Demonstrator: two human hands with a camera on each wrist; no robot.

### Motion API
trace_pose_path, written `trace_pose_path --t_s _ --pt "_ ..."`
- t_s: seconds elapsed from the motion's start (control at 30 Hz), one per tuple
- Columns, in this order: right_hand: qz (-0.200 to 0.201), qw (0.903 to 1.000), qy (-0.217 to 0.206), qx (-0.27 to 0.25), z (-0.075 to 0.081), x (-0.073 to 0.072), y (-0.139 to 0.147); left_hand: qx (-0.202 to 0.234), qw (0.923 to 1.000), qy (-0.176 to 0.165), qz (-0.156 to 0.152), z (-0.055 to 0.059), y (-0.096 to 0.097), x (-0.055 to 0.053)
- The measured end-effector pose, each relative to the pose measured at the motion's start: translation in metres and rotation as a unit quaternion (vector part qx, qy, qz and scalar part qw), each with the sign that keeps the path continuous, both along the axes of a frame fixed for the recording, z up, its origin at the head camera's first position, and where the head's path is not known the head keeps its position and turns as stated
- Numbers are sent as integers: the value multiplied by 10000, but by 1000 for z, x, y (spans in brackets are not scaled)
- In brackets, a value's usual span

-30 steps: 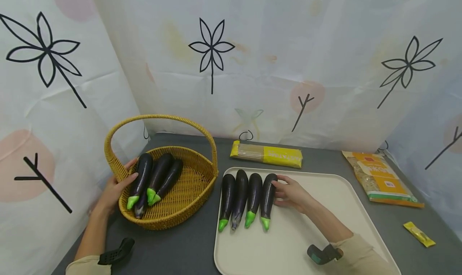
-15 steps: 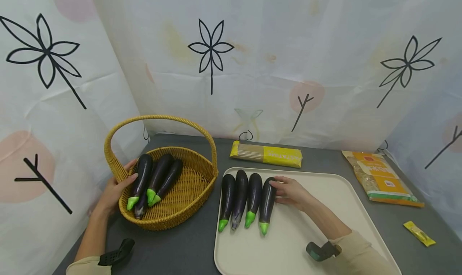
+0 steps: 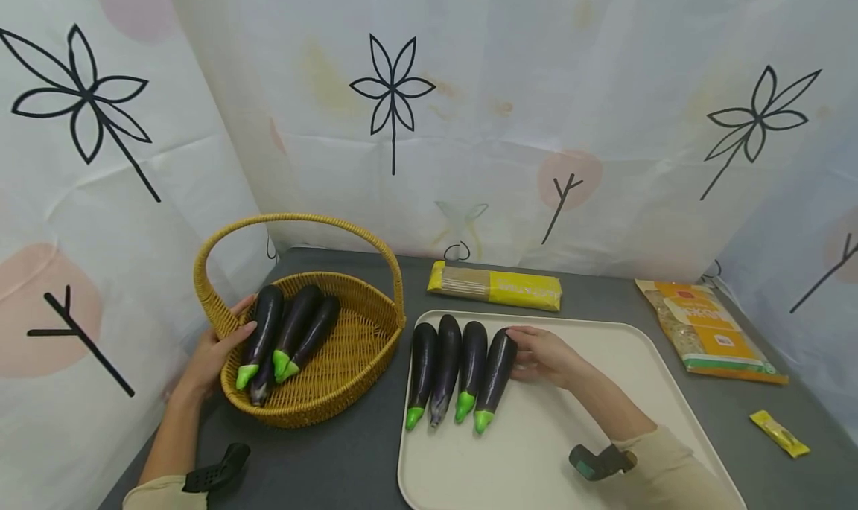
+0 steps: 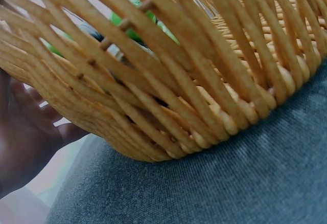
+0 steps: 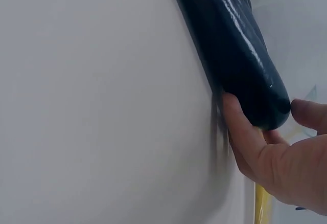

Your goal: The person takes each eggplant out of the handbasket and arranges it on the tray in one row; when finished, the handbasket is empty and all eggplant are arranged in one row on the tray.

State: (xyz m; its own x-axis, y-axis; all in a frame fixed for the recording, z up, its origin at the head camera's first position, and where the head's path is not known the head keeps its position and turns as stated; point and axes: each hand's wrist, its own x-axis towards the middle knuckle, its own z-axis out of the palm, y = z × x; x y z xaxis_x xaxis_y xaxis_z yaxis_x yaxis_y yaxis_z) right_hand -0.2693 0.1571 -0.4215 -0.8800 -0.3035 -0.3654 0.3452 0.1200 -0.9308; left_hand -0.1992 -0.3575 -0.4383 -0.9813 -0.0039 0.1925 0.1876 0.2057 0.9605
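Observation:
In the head view, my right hand (image 3: 546,357) holds the blunt end of the rightmost eggplant (image 3: 496,376) on the cream tray (image 3: 576,450). This eggplant lies slanted, its green stem end toward the front left. The right wrist view shows fingers (image 5: 242,127) on either side of the dark, glossy end of the eggplant (image 5: 235,45). Several eggplants (image 3: 445,368) lie side by side to its left. My left hand (image 3: 208,357) grips the left side of a wicker basket (image 3: 355,361), thumb over the rim. More eggplants (image 3: 268,324) lie inside, at the basket's left.
A yellow pack of noodles (image 3: 496,287) lies behind the tray on the grey table (image 3: 322,465). To the right are an orange food bag (image 3: 713,331) and a small yellow sachet (image 3: 779,433). The basket's tall handle (image 3: 302,218) arches over it. Patterned cloth (image 3: 469,123) hangs behind.
The rightmost eggplant has turned on the tray: its green stem end swung left, toward the others, while my right hand stayed at its blunt end. My left hand and the basket look unchanged.

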Motion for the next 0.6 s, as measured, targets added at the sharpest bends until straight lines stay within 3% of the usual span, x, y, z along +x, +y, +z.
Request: trace_pose_path --t_s 0.2,0.6 --pt "160 9999 7 45 -1 0 1 -27 10000 -22 28 2 1 2" --pt "-205 9914 290 1263 -1 -20 -8 5 10000 34 -7 -2 -1 -1"
